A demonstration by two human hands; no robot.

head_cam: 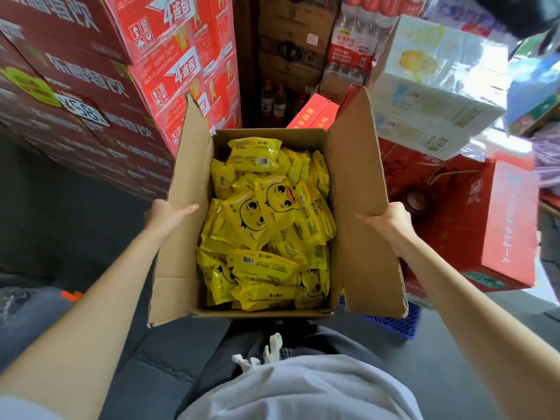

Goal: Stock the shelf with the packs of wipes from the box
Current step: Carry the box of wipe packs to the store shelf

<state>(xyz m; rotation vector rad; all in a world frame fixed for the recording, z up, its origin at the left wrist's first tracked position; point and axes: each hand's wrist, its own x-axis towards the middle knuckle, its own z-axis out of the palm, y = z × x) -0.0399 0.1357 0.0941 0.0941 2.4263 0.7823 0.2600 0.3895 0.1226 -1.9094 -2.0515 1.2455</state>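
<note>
An open brown cardboard box (357,183) sits right in front of me, with its side flaps standing up. It is filled with several yellow packs of wipes (266,213) printed with a cartoon duck face, lying loosely in a heap. My left hand (166,215) grips the left flap, thumb on its inner face and fingers hidden behind it. My right hand (391,221) grips the right flap the same way. I see no shelf in this view.
Stacked red cartons (188,71) rise on the left. Bottled water packs (351,47) and brown boxes stand behind. White tissue packs (430,98) rest on a red carton (472,225) at right. A blue plastic crate (394,324) lies under the box's right corner. The floor is grey.
</note>
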